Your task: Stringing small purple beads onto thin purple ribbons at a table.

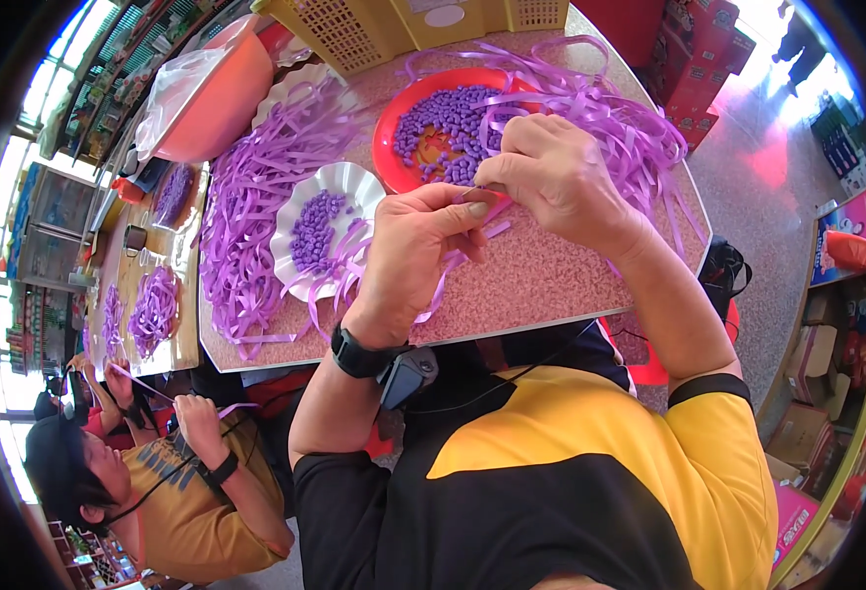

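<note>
My left hand [408, 246] and my right hand [561, 187] meet over the near side of a red plate [386, 147]. Thumb and forefinger of each are pinched on a thin purple ribbon [439, 295], whose loose length hangs below the left hand. Whether a bead sits between the fingertips is too small to tell. Small purple beads [448, 110] lie heaped on the red plate. To the left of my left hand, a white scalloped plate [284, 236] holds more beads [315, 231], with ribbon strands over its right rim.
Purple ribbon heaps lie on the left [241, 216] and far right [639, 128] of the pink speckled table [531, 285]. Behind are a yellow plastic basket [354, 34] and a pink basin [222, 98]. At left, a co-worker [197, 482] holds a purple ribbon beside another table.
</note>
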The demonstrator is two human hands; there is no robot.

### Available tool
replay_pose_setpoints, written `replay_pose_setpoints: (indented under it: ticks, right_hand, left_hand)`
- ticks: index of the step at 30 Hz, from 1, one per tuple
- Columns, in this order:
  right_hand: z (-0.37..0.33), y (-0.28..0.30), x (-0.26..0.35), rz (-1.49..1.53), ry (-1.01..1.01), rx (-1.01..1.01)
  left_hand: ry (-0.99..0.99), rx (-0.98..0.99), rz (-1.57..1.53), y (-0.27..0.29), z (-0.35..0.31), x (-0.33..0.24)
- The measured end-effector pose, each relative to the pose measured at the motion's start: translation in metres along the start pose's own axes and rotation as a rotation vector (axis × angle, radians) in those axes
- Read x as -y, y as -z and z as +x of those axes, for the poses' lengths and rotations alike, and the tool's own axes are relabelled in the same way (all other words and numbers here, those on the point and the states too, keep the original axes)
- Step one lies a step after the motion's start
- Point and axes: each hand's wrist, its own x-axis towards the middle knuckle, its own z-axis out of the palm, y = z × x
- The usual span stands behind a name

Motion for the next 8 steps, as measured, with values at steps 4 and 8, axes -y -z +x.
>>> replay_pose_setpoints:
  ticks: [4, 8]
  right_hand:
    - [-0.0021, -0.0019, -0.002, -0.094, 0.038, -0.001]
    - [-0.0024, -0.0019, -0.0017, -0.132, 0.049, -0.011]
  left_hand:
    - [0.006, -0.003, 0.006, -0.0012, -0.0027, -0.003]
    - [0.019, -0.003, 0.006, 0.0029, -0.0068, -0.0056]
